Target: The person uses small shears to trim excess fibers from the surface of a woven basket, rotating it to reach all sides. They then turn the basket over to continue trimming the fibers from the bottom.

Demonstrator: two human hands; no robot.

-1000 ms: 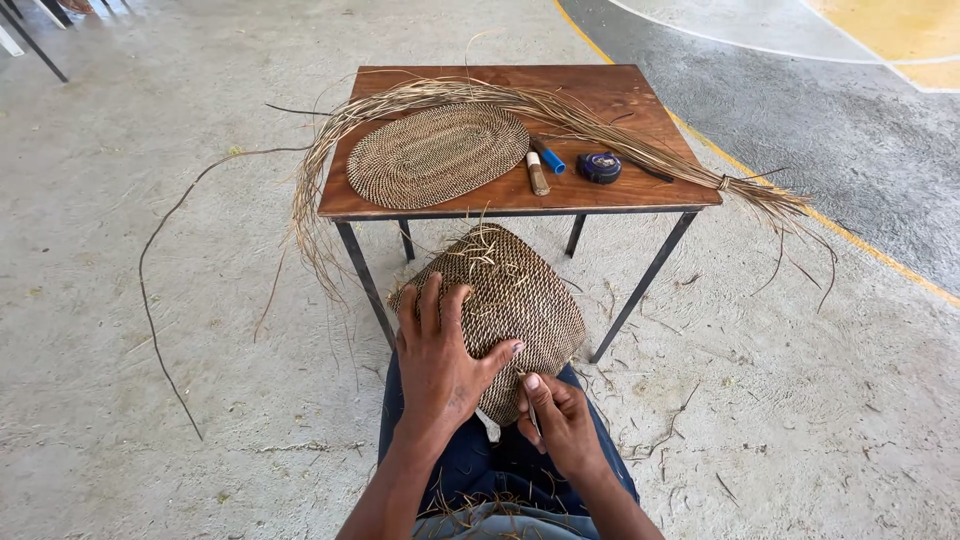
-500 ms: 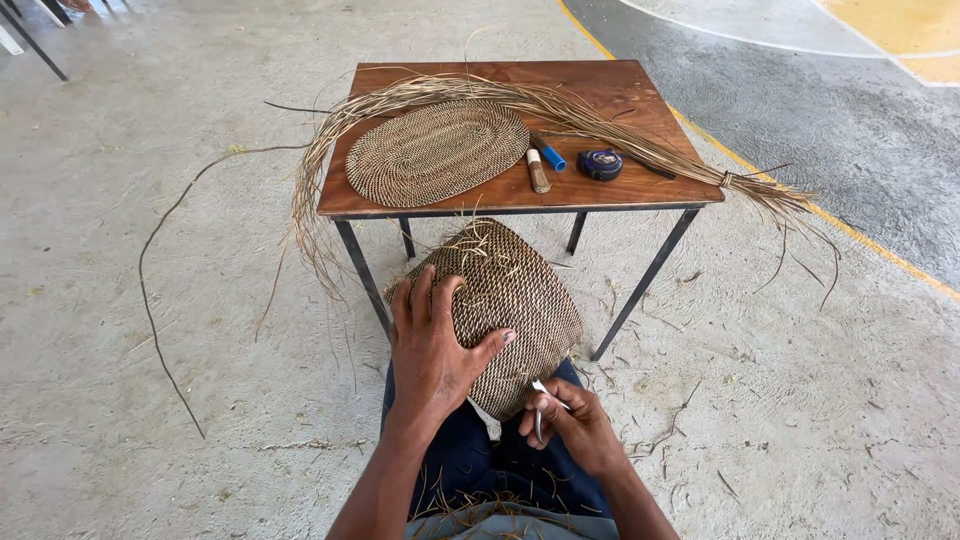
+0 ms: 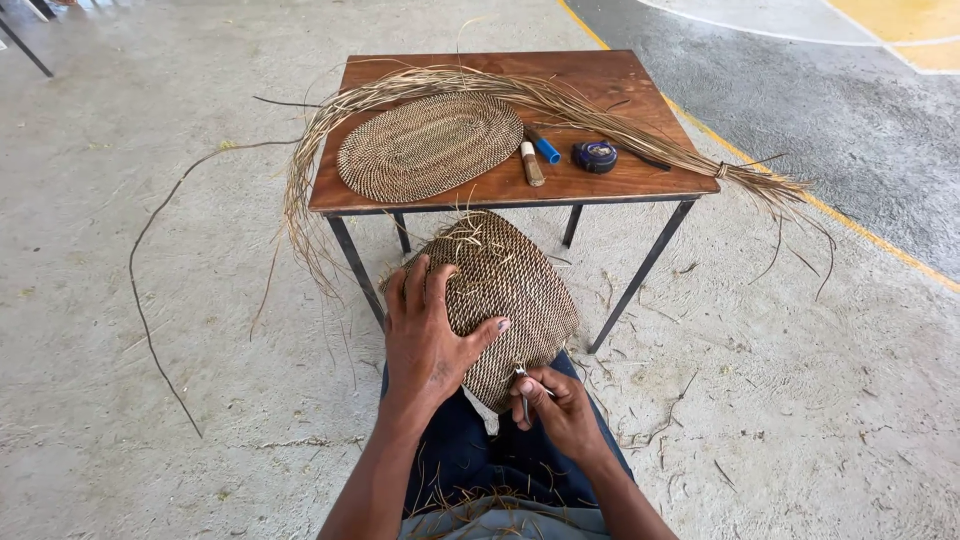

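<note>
Bright, even daylight, sharp focus throughout; only a faint soft shadow under the small brown wooden table [image 3: 600,85], wide-angle bending toward the frame edges.

The brown wooden table [image 3: 600,80] with dark metal legs [image 3: 355,265] stands just beyond the domed woven basket [image 3: 510,285], blocking the far side. Its top is crowded by an oval woven mat [image 3: 430,145] and long dry straw bundle [image 3: 600,115]. Concrete floor [image 3: 150,400] left and right lies open.
</note>
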